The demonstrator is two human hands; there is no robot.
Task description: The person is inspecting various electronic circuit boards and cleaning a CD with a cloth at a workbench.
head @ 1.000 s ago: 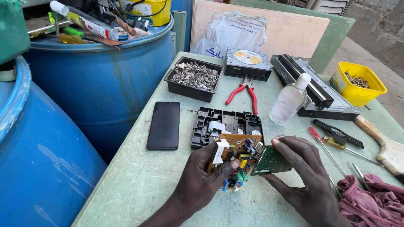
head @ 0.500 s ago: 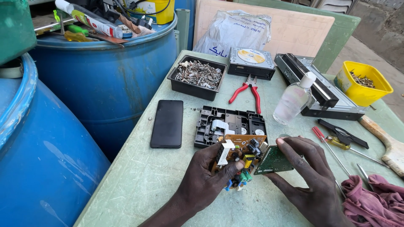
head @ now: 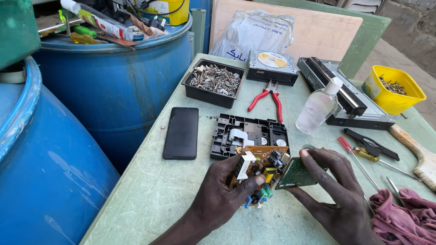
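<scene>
My left hand [head: 222, 193] grips a brown circuit board [head: 260, 169] studded with small components, thumb across its lower edge. My right hand [head: 334, 188] pinches a smaller green circuit board [head: 296, 173] that meets the brown board at its right side. Both are held just above the pale green table [head: 150, 199]. A black plastic casing [head: 250, 135] lies flat right behind the boards.
A black phone [head: 181, 132] lies left of the casing. Behind are a black tray of screws [head: 213, 81], red pliers [head: 269, 94], a clear bottle [head: 318, 106], a disc drive [head: 272, 67] and a yellow tub [head: 394, 90]. Screwdrivers [head: 359, 159] and a pink rag [head: 404, 218] lie right. Blue barrels [head: 113, 86] stand left.
The view has shifted slightly. My right hand's fingers have moved up along the green board's top edge; both boards stay in the same place in my hands.
</scene>
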